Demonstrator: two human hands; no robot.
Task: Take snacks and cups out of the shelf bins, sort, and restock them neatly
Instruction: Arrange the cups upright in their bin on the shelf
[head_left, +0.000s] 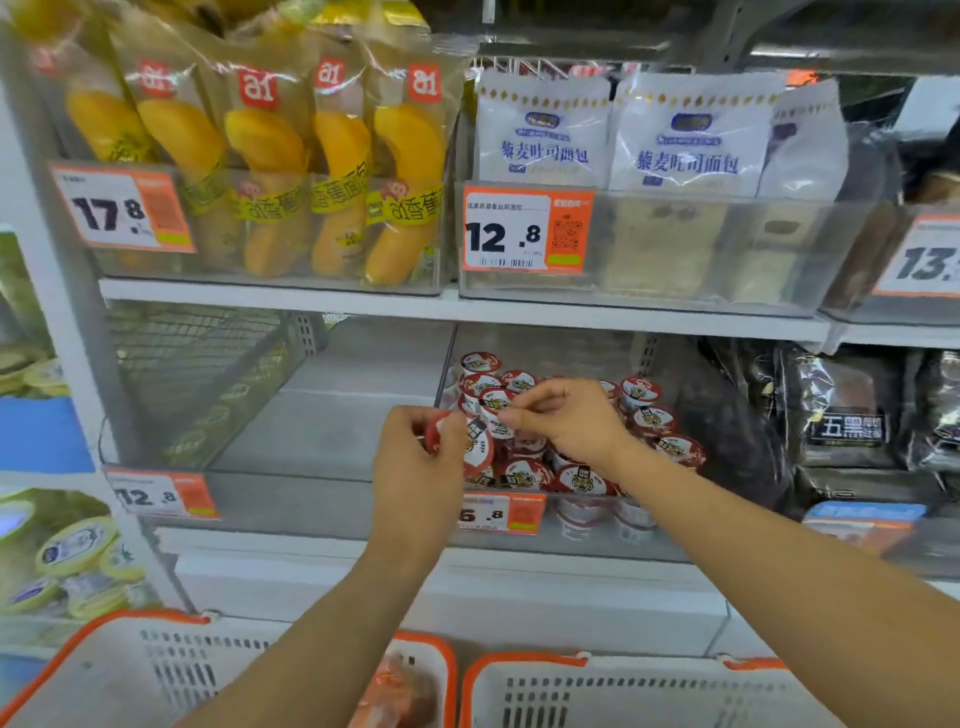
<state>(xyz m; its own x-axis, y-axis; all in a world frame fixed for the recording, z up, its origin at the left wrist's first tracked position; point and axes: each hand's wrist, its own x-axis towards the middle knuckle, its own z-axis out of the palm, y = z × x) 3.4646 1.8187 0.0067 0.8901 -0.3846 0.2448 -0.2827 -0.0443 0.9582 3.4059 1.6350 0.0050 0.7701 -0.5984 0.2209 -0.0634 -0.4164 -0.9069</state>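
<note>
Left hand: grip holds a red-lidded cup, tilted, at the bin's 9 o'clock edge.
Right hand: grip pinches another cup above the pile.
Cups: heaped in clear bin, middle shelf.

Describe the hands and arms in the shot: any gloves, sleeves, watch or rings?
Both hands, left and right, are bare with no gloves. Both forearms are uncovered as far as the frame shows; no sleeve edge is in view. No watch, bracelet or ring can be seen.
</note>
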